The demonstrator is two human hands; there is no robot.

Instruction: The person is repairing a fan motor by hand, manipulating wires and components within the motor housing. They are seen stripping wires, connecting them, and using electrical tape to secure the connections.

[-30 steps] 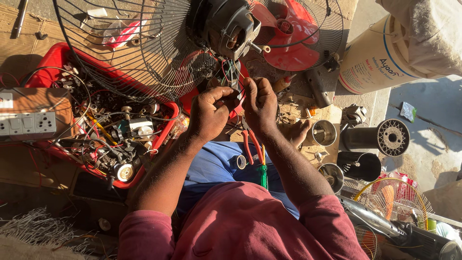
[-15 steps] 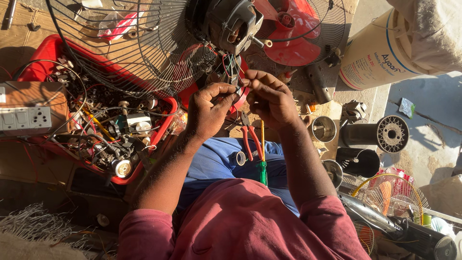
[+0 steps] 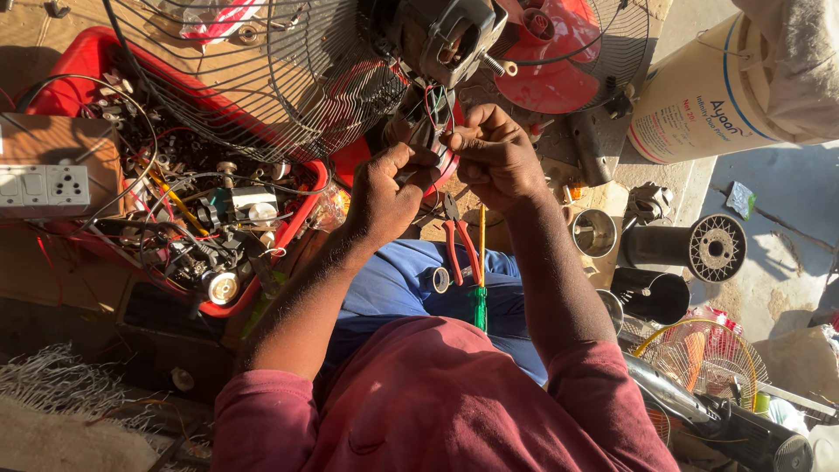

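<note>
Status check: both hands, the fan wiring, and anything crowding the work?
Left hand and right hand both pinched on wires under fan motor. Wire guard close alongside. Red-handled pliers and screwdriver on lap.

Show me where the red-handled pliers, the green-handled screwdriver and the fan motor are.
red-handled pliers (image 3: 456,249): head view, on one red handle.
green-handled screwdriver (image 3: 480,308): head view, on the green handle.
fan motor (image 3: 454,33): head view, on the grey metal housing.

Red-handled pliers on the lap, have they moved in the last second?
No. The pliers lie in the same spot beside the green screwdriver and tape roll.
</note>
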